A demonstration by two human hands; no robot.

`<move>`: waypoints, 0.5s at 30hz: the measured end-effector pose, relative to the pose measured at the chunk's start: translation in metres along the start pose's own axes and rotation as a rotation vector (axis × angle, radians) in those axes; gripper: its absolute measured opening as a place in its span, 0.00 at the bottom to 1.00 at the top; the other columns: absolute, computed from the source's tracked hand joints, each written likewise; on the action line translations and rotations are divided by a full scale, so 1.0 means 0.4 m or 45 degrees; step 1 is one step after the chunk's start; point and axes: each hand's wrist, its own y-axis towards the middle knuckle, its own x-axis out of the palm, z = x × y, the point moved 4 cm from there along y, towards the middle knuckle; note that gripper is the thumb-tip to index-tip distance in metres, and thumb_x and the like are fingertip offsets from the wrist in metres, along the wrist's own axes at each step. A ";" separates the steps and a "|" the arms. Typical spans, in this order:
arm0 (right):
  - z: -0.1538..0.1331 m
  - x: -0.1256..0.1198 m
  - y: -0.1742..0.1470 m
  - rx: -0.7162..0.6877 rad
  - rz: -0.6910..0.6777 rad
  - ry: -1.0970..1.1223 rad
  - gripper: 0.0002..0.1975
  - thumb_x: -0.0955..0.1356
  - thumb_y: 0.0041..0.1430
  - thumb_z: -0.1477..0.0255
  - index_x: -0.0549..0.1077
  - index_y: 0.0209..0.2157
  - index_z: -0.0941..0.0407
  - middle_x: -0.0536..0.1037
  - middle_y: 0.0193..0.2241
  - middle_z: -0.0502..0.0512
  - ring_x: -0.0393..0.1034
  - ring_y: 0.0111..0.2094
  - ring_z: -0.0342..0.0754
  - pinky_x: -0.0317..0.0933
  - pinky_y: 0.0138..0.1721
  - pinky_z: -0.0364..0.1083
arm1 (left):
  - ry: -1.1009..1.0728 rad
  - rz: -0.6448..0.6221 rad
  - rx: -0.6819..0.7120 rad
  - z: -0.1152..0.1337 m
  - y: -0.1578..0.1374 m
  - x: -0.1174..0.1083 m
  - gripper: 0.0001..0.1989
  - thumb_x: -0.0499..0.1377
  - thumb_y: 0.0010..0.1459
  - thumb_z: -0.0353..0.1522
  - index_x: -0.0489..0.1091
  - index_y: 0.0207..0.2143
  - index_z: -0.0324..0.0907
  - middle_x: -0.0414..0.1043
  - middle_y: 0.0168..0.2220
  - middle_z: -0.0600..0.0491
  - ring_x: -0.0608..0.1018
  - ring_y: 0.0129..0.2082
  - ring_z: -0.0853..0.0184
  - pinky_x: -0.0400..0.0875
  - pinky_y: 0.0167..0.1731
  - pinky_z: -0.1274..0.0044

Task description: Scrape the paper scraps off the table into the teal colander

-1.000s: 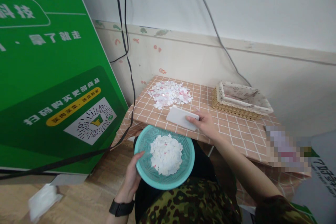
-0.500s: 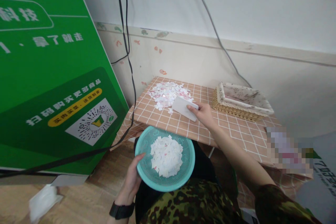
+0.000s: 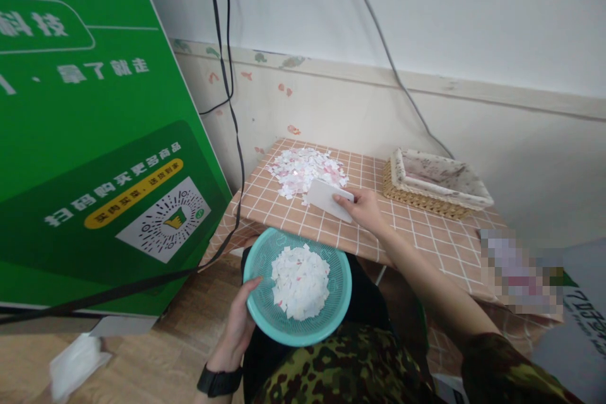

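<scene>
My left hand (image 3: pixel 241 319) grips the left rim of a turquoise plastic colander (image 3: pixel 341 303), thumb over the edge and the other fingers hidden beneath. Inside lies a heap of small white paper scraps (image 3: pixel 301 281). The colander sits below the table's front edge, over my lap. My right hand (image 3: pixel 362 207) is closed on a flat white scraper-like card (image 3: pixel 326 199), thumb on its top face. The card's far edge is at the near side of a loose pile of white and pinkish paper scraps (image 3: pixel 303 167) on the table.
A brown checked cloth covers the table (image 3: pixel 364 170). A lined wicker basket (image 3: pixel 430 202) stands at its back right, and a blurred item lies on the right end. Black cables (image 3: pixel 237 158) hang beside a green panel (image 3: pixel 118 107) at left. White plastic (image 3: pixel 78 363) lies on the floor.
My right hand has shifted the white card slightly left and towards me along the pile's near edge. My left hand and the colander have stayed in place.
</scene>
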 end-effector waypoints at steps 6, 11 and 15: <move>-0.019 -0.025 0.013 -0.037 -0.048 -0.127 0.18 0.65 0.56 0.59 0.77 0.27 0.59 0.73 0.20 0.51 0.62 0.21 0.43 0.50 0.22 0.42 | 0.004 -0.011 -0.001 -0.003 -0.002 -0.001 0.08 0.62 0.51 0.28 0.76 0.35 0.34 0.80 0.33 0.46 0.81 0.32 0.61 0.75 0.38 0.71; -0.034 -0.038 0.020 -0.101 -0.115 -0.162 0.18 0.65 0.57 0.59 0.76 0.24 0.59 0.72 0.20 0.51 0.63 0.22 0.42 0.50 0.23 0.41 | 0.029 0.003 0.001 -0.006 0.003 -0.004 0.10 0.62 0.51 0.29 0.76 0.36 0.34 0.80 0.34 0.46 0.80 0.33 0.61 0.75 0.38 0.72; -0.025 -0.050 0.013 -0.096 -0.163 -0.188 0.17 0.66 0.55 0.60 0.76 0.25 0.59 0.73 0.20 0.51 0.63 0.21 0.42 0.50 0.22 0.41 | 0.032 0.010 -0.005 -0.008 0.003 -0.004 0.09 0.61 0.51 0.28 0.75 0.36 0.34 0.80 0.33 0.46 0.80 0.31 0.62 0.75 0.37 0.72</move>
